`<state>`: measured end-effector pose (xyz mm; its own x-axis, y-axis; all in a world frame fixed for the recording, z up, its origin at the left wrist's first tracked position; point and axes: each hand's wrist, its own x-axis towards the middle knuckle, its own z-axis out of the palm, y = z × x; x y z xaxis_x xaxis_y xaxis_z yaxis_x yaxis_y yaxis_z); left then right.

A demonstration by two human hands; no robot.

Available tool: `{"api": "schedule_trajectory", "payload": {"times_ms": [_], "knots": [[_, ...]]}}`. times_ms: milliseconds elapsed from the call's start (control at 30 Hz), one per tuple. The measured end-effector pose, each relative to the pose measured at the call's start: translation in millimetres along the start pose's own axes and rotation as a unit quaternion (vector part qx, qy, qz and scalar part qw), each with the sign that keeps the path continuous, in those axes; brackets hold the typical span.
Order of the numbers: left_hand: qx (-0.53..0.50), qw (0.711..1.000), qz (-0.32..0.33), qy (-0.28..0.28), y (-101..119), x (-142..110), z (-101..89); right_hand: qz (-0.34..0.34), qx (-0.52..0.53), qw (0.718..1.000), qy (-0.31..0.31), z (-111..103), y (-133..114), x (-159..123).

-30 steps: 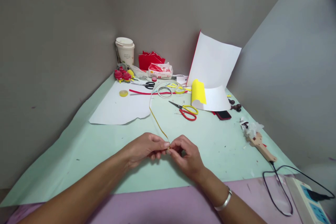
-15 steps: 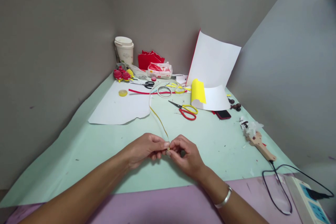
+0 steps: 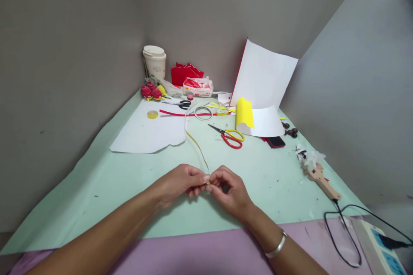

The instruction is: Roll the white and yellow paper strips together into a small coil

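Observation:
A narrow yellow and white paper strip [image 3: 199,149] curves over the table from the back and ends between my fingertips. My left hand [image 3: 185,182] is closed, thumb and fingers pinching the end of the strip, which looks like a small coil there. My right hand [image 3: 227,191], with its fingertips against the left ones, pinches the same end. Fingers cover most of that end. Beyond my hands lie scissors [image 3: 234,135] with one red and one yellow handle. A white tape roll [image 3: 203,114] lies by the strip's far loop.
White paper [image 3: 150,135] covers the back left, with a yellow tape roll [image 3: 152,114] and black scissors [image 3: 183,104]. Behind stand a lidded cup [image 3: 155,63] and a tissue pack [image 3: 198,88]. A phone [image 3: 275,142], a glue gun [image 3: 324,182] and a power strip [image 3: 374,245] lie right.
The view has shifted slightly, moving the whole scene a little to the right. Both hands keep their pinch on the strip's end with hardly any visible movement.

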<state>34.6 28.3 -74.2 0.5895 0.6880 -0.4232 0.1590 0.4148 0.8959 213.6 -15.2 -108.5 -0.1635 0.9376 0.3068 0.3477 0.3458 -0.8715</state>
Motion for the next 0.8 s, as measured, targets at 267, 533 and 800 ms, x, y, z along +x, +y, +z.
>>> {"api": "schedule_trajectory", "payload": {"times_ms": [267, 533, 800], "knots": [[-0.013, 1.000, -0.003, -0.009, -4.9, 2.6, -1.1, 0.007, 0.018, 1.000, -0.023, -2.3, -0.7, 0.6], [-0.017, 0.999, -0.014, -0.036, -2.3, 0.5, -3.1, 0.017, 0.036, 0.999, -0.028, -3.2, -3.0, 0.4], [-0.026, 0.999, -0.016, -0.041, -4.3, 1.9, -5.7, 0.006, 0.022, 1.000, 0.003, -1.8, 1.0, -0.1]]}}
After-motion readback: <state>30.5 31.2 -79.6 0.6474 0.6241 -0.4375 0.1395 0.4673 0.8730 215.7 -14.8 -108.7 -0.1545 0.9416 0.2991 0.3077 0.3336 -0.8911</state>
